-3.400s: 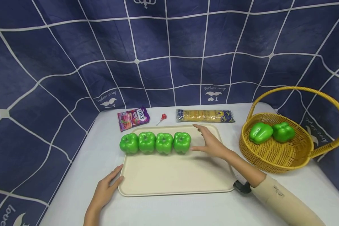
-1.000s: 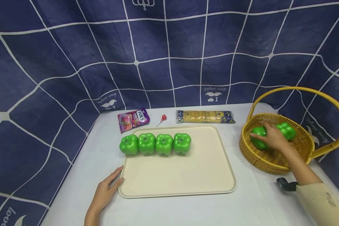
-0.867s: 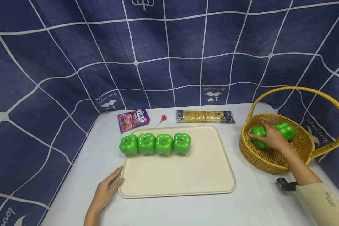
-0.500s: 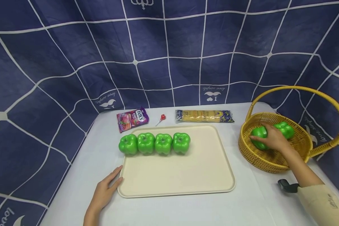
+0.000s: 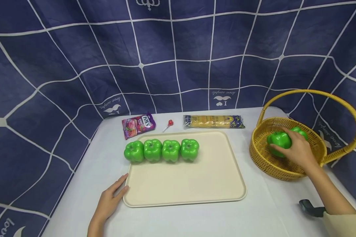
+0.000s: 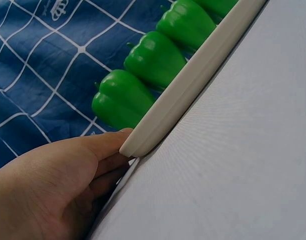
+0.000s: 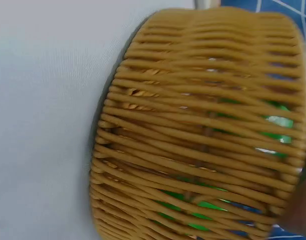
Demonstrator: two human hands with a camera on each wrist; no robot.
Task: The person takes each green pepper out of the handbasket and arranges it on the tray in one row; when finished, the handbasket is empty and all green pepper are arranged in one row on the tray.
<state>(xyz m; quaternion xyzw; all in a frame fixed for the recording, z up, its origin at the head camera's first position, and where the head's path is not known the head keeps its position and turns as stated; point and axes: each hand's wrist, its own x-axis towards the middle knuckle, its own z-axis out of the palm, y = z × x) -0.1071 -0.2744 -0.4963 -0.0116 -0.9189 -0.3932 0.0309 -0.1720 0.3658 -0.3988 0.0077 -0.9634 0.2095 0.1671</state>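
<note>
Inside the wicker basket (image 5: 265,163), my right hand (image 5: 298,148) grips a green bell pepper (image 5: 280,140), its thumb on the near side and its fingers round the far side. A second bell pepper (image 5: 299,131) lies behind that hand, partly hidden. My left hand (image 5: 108,200) rests at the left edge of the cream tray (image 5: 184,184), fingers extended; the left wrist view shows its fingertips (image 6: 124,135) at the tray's rim. Several bell peppers (image 5: 170,150) stand side by side along the tray's back left. In the right wrist view the basket's wall (image 7: 192,125) hides most of the hand.
Behind the tray lie a purple candy bag (image 5: 138,125), a red lollipop (image 5: 170,123) and a yellow noodle packet (image 5: 213,121). The basket's tall handle (image 5: 351,112) arches over its right side. A blue checked curtain (image 5: 178,49) hangs behind the white table (image 5: 178,220).
My right hand has left the tray for the basket and gripped a pepper there. In the last half second hand and pepper have shifted slightly right. My left hand has stayed at the tray.
</note>
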